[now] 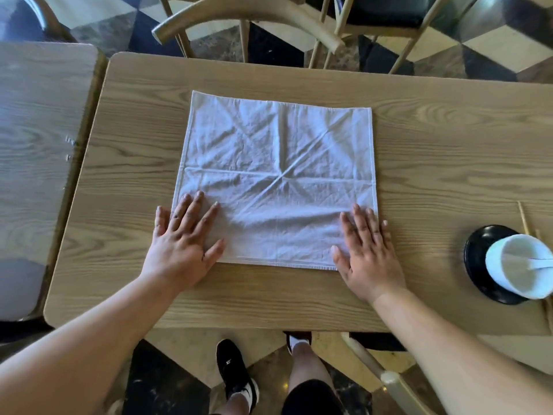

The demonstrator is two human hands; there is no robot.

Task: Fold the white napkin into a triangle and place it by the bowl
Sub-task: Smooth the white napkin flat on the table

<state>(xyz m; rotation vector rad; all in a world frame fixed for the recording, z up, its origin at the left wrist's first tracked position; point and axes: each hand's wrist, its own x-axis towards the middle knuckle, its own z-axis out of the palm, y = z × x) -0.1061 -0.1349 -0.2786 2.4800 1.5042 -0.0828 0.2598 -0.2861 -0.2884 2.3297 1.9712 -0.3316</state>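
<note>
- Wooden table (449, 145) is carrying everything.
- Left hand (182, 244) is lying open, flat on the napkin's near left corner.
- Napkin (278, 181) is lying spread and unfolded at centre; folding is all left.
- Right hand (368, 250) is pressing open, flat on the near right corner.
- Bowl (520, 265) is sitting well apart, far right.

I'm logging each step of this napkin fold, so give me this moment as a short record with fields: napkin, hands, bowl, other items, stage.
napkin: white square cloth napkin, spread open and creased on the light wooden table
left hand: flat, palm down on the near left corner
right hand: flat, palm down on the near right corner
bowl: white round bowl on a black round saucer, at the table's right edge, a white spoon inside
other items: wooden chopsticks beside the saucer
stage: no fold made yet
</note>
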